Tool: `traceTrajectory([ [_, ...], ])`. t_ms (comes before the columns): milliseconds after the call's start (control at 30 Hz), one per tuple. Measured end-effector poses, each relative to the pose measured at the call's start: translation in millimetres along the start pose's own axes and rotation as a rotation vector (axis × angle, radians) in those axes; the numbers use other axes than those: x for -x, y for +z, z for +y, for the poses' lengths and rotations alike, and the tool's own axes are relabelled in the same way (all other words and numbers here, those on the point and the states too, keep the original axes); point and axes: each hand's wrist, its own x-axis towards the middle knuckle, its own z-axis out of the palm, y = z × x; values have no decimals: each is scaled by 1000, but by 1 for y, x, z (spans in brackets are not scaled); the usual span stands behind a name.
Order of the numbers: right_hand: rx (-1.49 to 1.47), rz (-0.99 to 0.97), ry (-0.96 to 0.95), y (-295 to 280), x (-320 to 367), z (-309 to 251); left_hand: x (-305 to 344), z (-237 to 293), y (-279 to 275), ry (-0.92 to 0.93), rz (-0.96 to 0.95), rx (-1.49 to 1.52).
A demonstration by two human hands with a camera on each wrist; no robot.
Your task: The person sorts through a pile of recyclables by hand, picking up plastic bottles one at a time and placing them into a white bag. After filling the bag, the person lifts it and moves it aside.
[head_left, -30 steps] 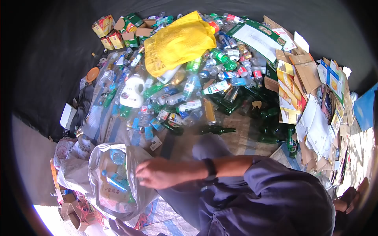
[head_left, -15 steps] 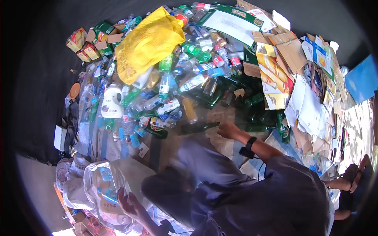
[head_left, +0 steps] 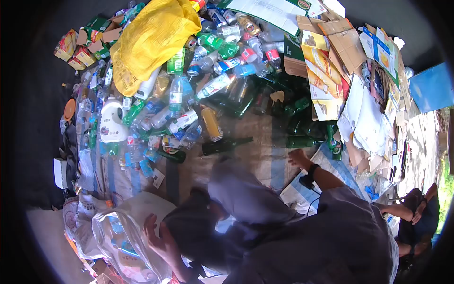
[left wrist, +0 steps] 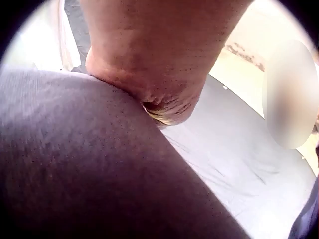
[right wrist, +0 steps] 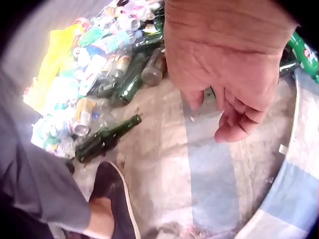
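Note:
My right hand (head_left: 299,158) hovers over the striped mat (head_left: 265,165), its fingers loosely bent with nothing held. Close to its fingertips in the head view lies a green glass bottle (head_left: 305,141). Another dark green bottle (head_left: 228,146) is on its side further left, also seen beyond my foot in the right wrist view. My left hand (head_left: 160,239) has relaxed, parted fingers beside a whitish sack (head_left: 146,204) with clear plastic bottles inside. In the left wrist view that hand (left wrist: 154,64) leans against the dark trouser leg (left wrist: 75,149), its fingers mostly hidden.
A heap of plastic bottles and cans spreads ahead, with a yellow sack (head_left: 156,42) on top and a white jug (head_left: 112,124) at its left. Flattened cardboard (head_left: 326,80) is piled on the right. Another person's arms (head_left: 406,210) show at the right edge.
My right hand has swung from above the whitish sack across to the mat on the right. My left hand has risen from the lower edge to beside the sack. The head view has shifted.

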Motion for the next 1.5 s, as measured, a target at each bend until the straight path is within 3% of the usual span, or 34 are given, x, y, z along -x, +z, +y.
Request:
traceTrajectory([
  [33,-586,78,332,-19,-22,-6,-2,-5,2,-50,-40,35],
  [100,304,-67,-418,-57,-86,-7,-5,-13,7,-139,-54,152],
  [133,-102,-40,-93,-48,-76,-67,-7,-8,5,-188,-68,172],
  [167,-550,117,190,-40,-65,-129,-9,-5,5,-238,-77,191],
  [233,-464,346,181,-23,-69,-198,-10,-10,3,-224,-82,176],
  [267,-458,344,186,-19,-74,-223,-10,-11,0,-213,-84,152],
  [333,-288,583,284,-13,-85,-259,-2,-29,-4,-241,-111,109],
  [367,-281,582,290,-7,-88,-271,-2,-31,-4,-250,-115,108],
  [433,-330,755,349,-4,-100,-275,-4,-31,-6,-256,-105,123],
  [467,-325,754,356,-2,-102,-274,-6,-32,-7,-265,-118,119],
  [533,-73,567,69,-21,-116,-233,-11,-28,-8,-230,-142,86],
  [600,-77,590,69,-24,-128,-219,-11,-28,-9,-197,-162,55],
  [667,-84,610,64,-25,-136,-213,-8,-30,-11,-400,-192,223],
  [767,-92,594,37,-22,-126,-222,-11,-23,-11,-403,-187,226],
  [833,926,344,-376,-26,-110,-231,-12,-18,-12,-436,-202,250],
  [967,1100,365,-466,17,-84,-241,-17,2,-7,-458,-166,277],
  [1100,978,164,-107,73,-55,-228,-14,-16,-6,-334,-222,227],
  [1167,1451,118,-441,97,-46,-178,-17,-14,-1,-247,-134,162],
  [1233,251,238,-70,141,-19,-163,-18,-7,1,-240,-94,172],
  [1267,245,234,-81,152,-7,-168,-18,-5,0,-237,-96,175],
  [1333,210,-103,82,167,21,-191,-15,-5,-1,-255,-91,188],
  [1433,348,-177,26,181,46,-223,-13,0,-4,-247,-83,152],
  [1467,229,-116,165,185,51,-240,-12,-2,-3,-217,-64,157],
  [1500,229,-133,150,184,52,-251,-10,-2,-3,-218,-44,148],
])
